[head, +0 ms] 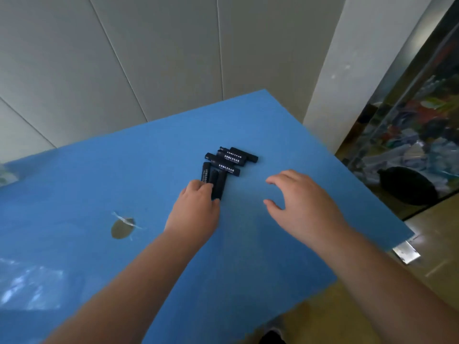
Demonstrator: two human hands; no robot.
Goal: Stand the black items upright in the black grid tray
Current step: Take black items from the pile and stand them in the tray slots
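With no tray in view, the left hand (196, 207) curls its fingers (198, 187) round black sticks (217, 181) at the pile's six o'clock, the right hand (298, 202) hovers spread and empty, and a careless lift could roll the loose sticks across the blue worktop (99, 175).

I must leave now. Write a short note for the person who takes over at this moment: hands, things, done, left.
Left hand: fingers curled on the nearest black items lying on the blue table.
Right hand: open, hovering above the table, holding nothing.
Things: a small cluster of black items, all lying flat, some with white print. The grid tray is not in view.
Done: nothing stands upright.
Left: find the tray, stand every item in it.
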